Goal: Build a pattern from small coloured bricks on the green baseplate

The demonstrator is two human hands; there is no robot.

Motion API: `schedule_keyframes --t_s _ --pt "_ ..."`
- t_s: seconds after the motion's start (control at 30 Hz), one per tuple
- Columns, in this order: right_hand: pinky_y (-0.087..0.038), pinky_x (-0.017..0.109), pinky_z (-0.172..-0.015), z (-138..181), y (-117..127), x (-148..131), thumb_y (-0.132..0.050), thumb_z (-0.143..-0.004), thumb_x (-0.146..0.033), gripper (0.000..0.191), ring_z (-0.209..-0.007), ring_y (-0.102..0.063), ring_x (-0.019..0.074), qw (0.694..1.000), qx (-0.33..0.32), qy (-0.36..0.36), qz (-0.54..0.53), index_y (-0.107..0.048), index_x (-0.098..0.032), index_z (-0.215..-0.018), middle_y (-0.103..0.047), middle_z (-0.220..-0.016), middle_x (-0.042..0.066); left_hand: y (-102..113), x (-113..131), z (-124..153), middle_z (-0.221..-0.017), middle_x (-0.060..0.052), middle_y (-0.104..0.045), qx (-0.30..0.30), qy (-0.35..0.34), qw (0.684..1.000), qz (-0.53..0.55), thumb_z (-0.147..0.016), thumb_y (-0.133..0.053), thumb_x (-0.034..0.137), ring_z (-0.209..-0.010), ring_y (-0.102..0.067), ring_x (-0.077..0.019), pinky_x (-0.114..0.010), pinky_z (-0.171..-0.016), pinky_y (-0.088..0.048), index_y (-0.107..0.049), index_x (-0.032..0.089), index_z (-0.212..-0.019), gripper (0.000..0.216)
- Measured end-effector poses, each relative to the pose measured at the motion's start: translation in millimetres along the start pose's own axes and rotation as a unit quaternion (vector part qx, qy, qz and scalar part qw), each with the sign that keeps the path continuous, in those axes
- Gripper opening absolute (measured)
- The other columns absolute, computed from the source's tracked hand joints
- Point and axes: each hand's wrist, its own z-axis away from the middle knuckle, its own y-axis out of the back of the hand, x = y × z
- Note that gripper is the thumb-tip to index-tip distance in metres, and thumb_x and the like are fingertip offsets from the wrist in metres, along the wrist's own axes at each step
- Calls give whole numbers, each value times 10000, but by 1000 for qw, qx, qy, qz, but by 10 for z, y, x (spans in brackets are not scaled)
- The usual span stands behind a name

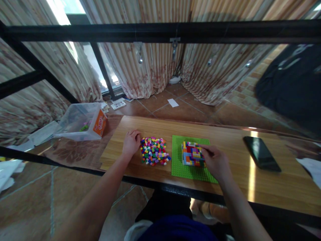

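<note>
Brick structure [192,154], multicoloured, seated before you on a green baseplate [177,169]. Your wooden table [235,180], the largest surface, runs across the view and carries a bright strip of light toward its right. Near its left end sits a clear plastic box [85,135] with an orange label [99,124] and a few green and pink pieces inside. The baseplate lies flat, its studded margin showing around the structure. Your right hand [217,162] reaches over the plate's right side, thumb and fingers bent close together at the structure's right end; whether they grip anything cannot be told. Your left hand [131,142] rests at the left edge of the loose brick pile [153,151], fingers loosely curled; you cannot tell whether it holds a piece. A dark phone [262,154] lies well to the right. Smallest are the pile's bricks, a blue brick [169,158] just beside the baseplate.
</note>
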Motion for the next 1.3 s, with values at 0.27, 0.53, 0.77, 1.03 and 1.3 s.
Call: schedule_keyframes --t_s 0.27,0.53,0.77,1.03,1.3 --pt "-483 345 -775 -123 -273 -278 -498 -884 -321 286 -848 -675 222 996 -40 19 81 -742 -203 -978 -752 -980 88 13 8 -3 -1066 -117 -686 -3 0 1000 -1 -870 -466 185 -1043 -612 -268 -424 -1004 -488 -699 167 -964 251" --pt "-418 290 -671 -186 -404 -401 -519 -895 -303 224 -769 -662 192 983 -37 -7 177 -725 -215 -898 -752 -911 60 26 16 -5 -1048 -104 -690 -11 -7 1000 -2 -875 -471 175 -1050 -618 -257 -416 -1009 -492 -692 175 -958 236" --pt "-445 303 -723 -180 -452 -373 -499 -899 -291 257 -820 -678 209 989 -28 12 144 -746 -220 -891 -764 -948 63 30 30 4 -1059 -110 -685 -2 -10 1000 -4 -875 -481 166 -1043 -620 -257 -407 -996 -499 -694 169 -965 231" --pt "-489 325 -776 -155 -451 -310 -518 -876 -294 248 -817 -693 213 997 -12 -1 82 -748 -211 -919 -769 -930 70 25 25 8 -1054 -111 -689 4 -16 1000 -3 -874 -476 160 -1033 -617 -256 -413 -989 -503 -694 165 -958 234" --pt "-497 319 -760 -185 -484 -296 -546 -841 -317 210 -788 -698 203 998 2 -27 53 -728 -217 -874 -768 -869 56 22 22 9 -1056 -112 -688 5 -15 1000 -3 -878 -476 165 -1038 -619 -255 -410 -997 -499 -694 166 -958 233"
